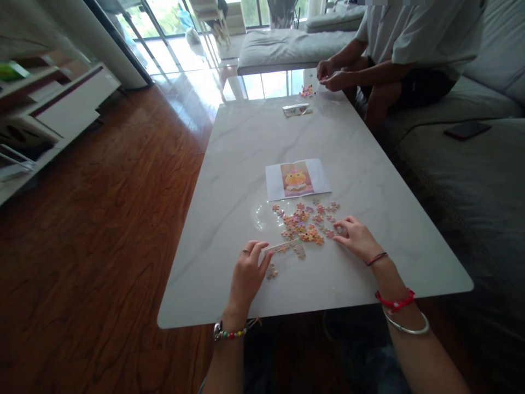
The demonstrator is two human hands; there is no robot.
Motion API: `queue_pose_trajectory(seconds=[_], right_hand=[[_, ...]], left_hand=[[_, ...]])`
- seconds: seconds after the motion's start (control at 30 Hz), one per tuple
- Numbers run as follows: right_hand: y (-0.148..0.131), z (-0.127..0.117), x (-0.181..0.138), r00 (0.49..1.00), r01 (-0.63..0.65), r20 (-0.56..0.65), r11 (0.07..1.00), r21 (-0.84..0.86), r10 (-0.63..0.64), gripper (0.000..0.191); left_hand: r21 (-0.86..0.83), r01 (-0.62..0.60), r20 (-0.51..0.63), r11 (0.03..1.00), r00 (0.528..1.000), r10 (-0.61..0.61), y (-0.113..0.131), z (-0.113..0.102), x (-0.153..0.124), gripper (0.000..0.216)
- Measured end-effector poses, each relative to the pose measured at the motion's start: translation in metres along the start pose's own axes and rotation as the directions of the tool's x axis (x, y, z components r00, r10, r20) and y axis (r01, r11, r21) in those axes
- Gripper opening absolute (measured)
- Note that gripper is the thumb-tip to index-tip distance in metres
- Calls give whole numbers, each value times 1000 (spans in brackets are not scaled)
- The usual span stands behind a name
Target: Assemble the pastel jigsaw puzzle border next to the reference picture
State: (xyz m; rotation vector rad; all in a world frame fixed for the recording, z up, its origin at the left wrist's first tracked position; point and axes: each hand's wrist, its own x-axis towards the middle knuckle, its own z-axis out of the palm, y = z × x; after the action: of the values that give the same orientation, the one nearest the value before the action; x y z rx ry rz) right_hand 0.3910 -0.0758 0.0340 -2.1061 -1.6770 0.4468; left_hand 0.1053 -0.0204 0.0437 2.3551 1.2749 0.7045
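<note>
A scatter of small pink and orange jigsaw pieces [305, 221] lies on a white marble table [229, 180]. My left hand [247, 272] rests near the table's front edge, its fingers pinched on the end of a short row of joined pieces [287, 247]. My right hand [356, 237] lies fingers-down at the right edge of the scatter, its fingertips curled on a loose piece. A reference picture sheet [297, 179] with an orange figure lies just beyond the pieces. A single piece [271, 271] sits beside my left hand.
Another person sits on a grey sofa [484, 164] at the far end, their hands [330, 76] over a small pile of pieces [306, 91] and a clear bag [297, 110]. A dark phone [466, 130] lies on the sofa. Wooden floor and low white shelves [49, 109] are to the left.
</note>
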Motion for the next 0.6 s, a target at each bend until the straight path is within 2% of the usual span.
queue_pose_trajectory(seconds=[0.1, 0.27, 0.37, 0.5, 0.6], right_hand=[[-7, 6, 2, 1000, -9, 10, 999, -31, 9, 14], [-12, 6, 5, 999, -2, 36, 1000, -28, 3, 12], [-20, 10, 5, 998, 36, 40, 999, 35, -38, 21], [-29, 16, 2, 993, 55, 100, 994, 97, -64, 21], [-28, 19, 2, 993, 67, 92, 995, 78, -75, 20]], left_hand=[[-8, -18, -27, 1000, 999, 18, 10, 13, 3, 14], [-30, -126, 48, 992, 991, 127, 28, 29, 8, 15], [-25, -147, 58, 989, 987, 148, 33, 33, 9, 16], [-27, -155, 63, 988, 986, 156, 33, 33, 9, 18], [-33, -150, 31, 988, 988, 151, 29, 32, 10, 17]])
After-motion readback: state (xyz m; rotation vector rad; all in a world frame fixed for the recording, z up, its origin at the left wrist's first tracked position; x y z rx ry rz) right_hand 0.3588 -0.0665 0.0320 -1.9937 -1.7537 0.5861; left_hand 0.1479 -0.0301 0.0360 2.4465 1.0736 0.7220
